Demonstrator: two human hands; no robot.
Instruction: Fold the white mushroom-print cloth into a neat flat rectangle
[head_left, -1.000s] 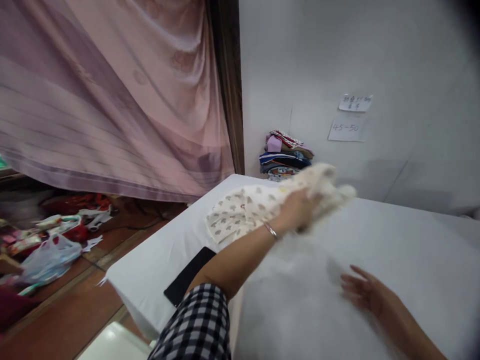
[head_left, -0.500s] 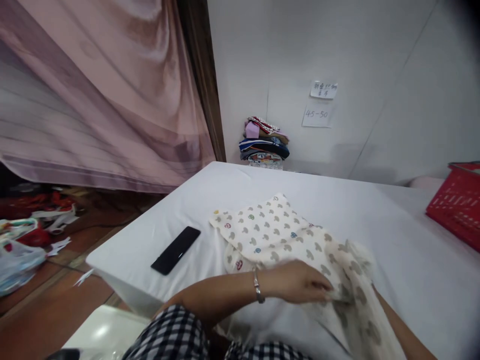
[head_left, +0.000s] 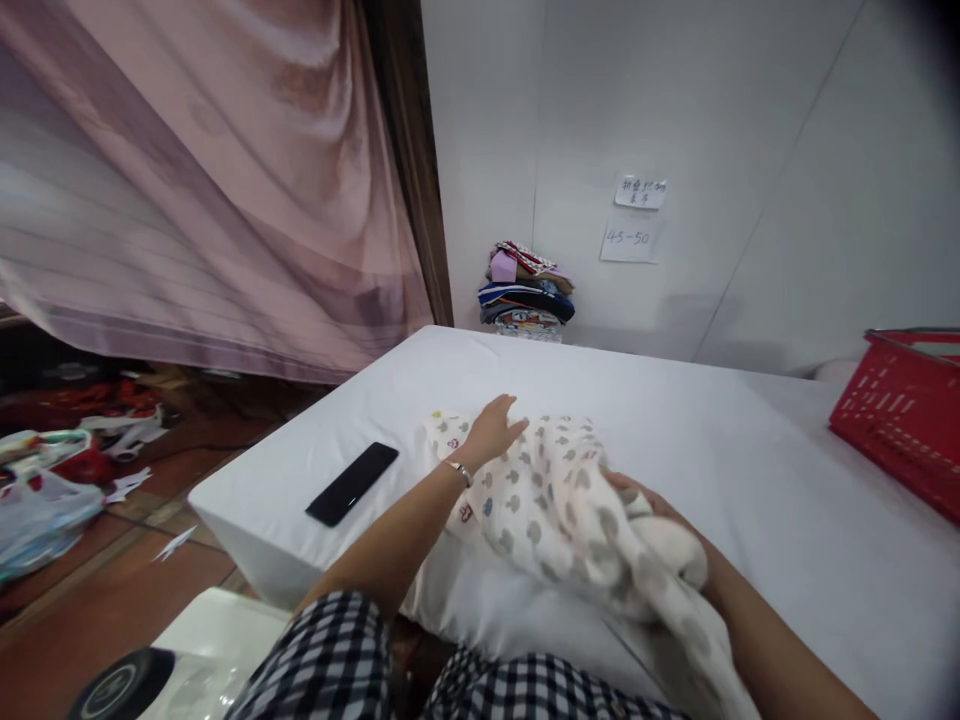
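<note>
My left hand [head_left: 489, 432], fingers loosely parted, seemingly gripping nothing, is over the cloth [head_left: 536, 505] by the near edge of the counter [head_left: 765, 470]; my right hand's [head_left: 651, 498] hold is hidden, and the bunched end's weight could drag everything off.

Two hands [head_left: 491, 432] [head_left: 634, 490], one printed cloth [head_left: 517, 495], one phone [head_left: 352, 485], one counter [head_left: 720, 430], one clothes stack [head_left: 526, 295] at twelve o'clock, two notes [head_left: 640, 192] [head_left: 628, 240], one basket [head_left: 904, 410]

Head view: worn on head, looks forward and down over near edge of white-covered table [head_left: 720, 440] toward wall [head_left: 675, 110].
</note>
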